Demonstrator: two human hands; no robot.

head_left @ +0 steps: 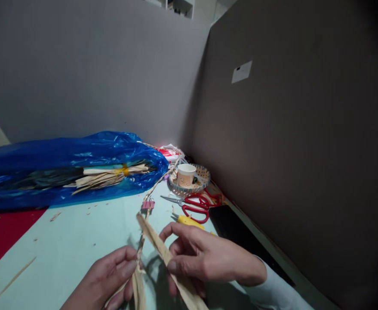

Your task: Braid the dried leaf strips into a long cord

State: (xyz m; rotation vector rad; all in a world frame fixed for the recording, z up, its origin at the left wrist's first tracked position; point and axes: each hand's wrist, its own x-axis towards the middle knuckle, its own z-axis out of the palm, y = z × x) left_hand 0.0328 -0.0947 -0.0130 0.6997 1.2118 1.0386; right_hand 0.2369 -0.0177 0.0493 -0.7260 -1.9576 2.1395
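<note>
In the head view my left hand [114, 275] pinches the near end of a thin braided straw cord [140, 247], where loose flat strands [139, 290] hang down. The cord runs away from me through a pink binder clip [148, 204] and on toward the back. Between the thumb and fingers of my right hand [204, 254] is a wide, pale dried-leaf strip [159, 245]. Its free tip points up and left, close to the cord. The strip's lower end passes out of the frame's bottom edge.
Red-handled scissors [197, 206] and a yellow-handled tool [189, 221] lie beyond my right hand. Behind them a woven basket [204, 183] holds a paper cup [186, 175]. A blue plastic bag [63, 150] with bundled dried strips [105, 178] lies back left. Grey partitions [111, 73] enclose the table.
</note>
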